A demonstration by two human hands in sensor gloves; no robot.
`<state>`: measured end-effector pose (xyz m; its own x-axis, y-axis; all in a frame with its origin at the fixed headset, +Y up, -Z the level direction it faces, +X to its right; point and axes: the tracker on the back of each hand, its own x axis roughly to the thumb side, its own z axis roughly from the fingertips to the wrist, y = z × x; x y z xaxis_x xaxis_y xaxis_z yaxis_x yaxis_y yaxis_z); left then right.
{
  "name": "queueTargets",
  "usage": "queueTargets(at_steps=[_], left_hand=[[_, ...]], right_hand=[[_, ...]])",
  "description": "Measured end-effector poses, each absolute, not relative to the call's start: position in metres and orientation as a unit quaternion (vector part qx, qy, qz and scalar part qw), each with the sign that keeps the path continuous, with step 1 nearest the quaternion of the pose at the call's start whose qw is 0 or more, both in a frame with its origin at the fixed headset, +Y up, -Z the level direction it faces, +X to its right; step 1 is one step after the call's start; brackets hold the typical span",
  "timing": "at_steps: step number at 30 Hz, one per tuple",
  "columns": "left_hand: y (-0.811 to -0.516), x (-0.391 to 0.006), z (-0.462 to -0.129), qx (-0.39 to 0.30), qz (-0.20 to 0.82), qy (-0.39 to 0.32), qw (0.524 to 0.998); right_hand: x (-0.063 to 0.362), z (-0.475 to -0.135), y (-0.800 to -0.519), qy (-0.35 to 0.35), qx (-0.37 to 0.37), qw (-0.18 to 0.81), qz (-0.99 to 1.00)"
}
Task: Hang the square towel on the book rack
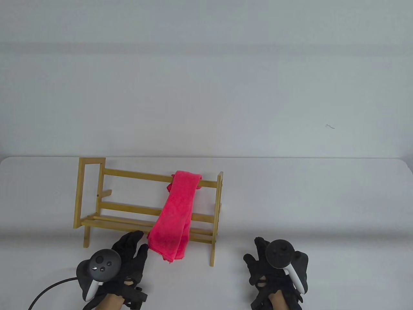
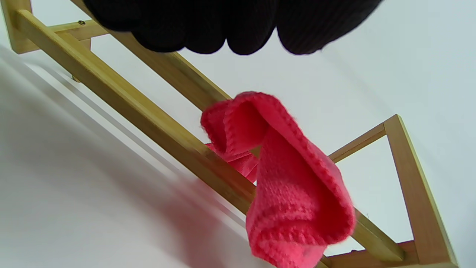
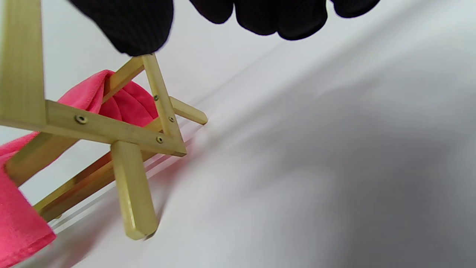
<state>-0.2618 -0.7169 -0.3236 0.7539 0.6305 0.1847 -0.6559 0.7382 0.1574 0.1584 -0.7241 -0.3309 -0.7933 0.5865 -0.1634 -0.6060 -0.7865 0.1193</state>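
Note:
A pink square towel [image 1: 176,213] hangs folded over the top rail of the wooden book rack [image 1: 93,193], its lower end draped past the rack's front edge. The towel also shows in the left wrist view [image 2: 293,186] over a rail of the rack [image 2: 122,104], and in the right wrist view [image 3: 122,100] behind the rack's end frame [image 3: 130,178]. My left hand [image 1: 130,255] is open and empty just left of the towel's lower end, not touching it. My right hand [image 1: 271,264] is open and empty on the table right of the rack.
The white table [image 1: 322,200] stretches to the right of the rack. A black cable [image 1: 48,290] runs from the left hand toward the bottom left edge. A plain white wall [image 1: 206,80] stands behind the table.

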Motion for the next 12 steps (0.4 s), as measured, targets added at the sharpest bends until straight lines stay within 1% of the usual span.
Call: queueTargets(at_steps=[12], left_hand=[[-0.717,-0.2617,-0.3238,0.104,0.346,-0.06,0.931]], right_hand=[[0.1585,-0.3312,-0.7248,0.084,-0.059,0.316,0.943]])
